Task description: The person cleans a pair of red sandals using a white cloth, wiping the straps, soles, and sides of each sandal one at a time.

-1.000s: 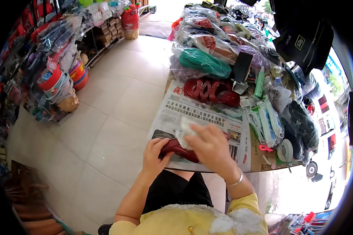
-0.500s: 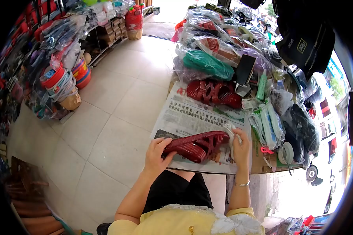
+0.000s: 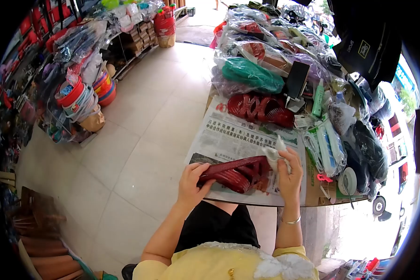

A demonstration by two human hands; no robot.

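A dark red slipper (image 3: 238, 176) lies tipped on its side over the newspaper (image 3: 228, 142), near the table's front edge. My left hand (image 3: 194, 183) grips one end of the slipper, thumb and fingers closed around it. At the slipper's other end, my right hand (image 3: 289, 172) pinches a crumpled white cloth or tissue (image 3: 273, 154), which is beside the sole's tip; whether they touch is hard to tell. More dark red slippers (image 3: 261, 109) rest farther back on the newspaper.
Behind the slippers, plastic-bagged goods (image 3: 254, 74) are heaped on the table. A dark phone (image 3: 296, 79) leans on a stand, near a green tube (image 3: 318, 98). Packaged brushes (image 3: 326, 147) and a small white bowl (image 3: 346, 181) line the right side. Stacked buckets (image 3: 72, 95) stand on the floor at left.
My right hand has lifted slightly, and more of the white cloth now sticks up above its fingers. The slipper stays in my left hand. The whole view has shifted a little.
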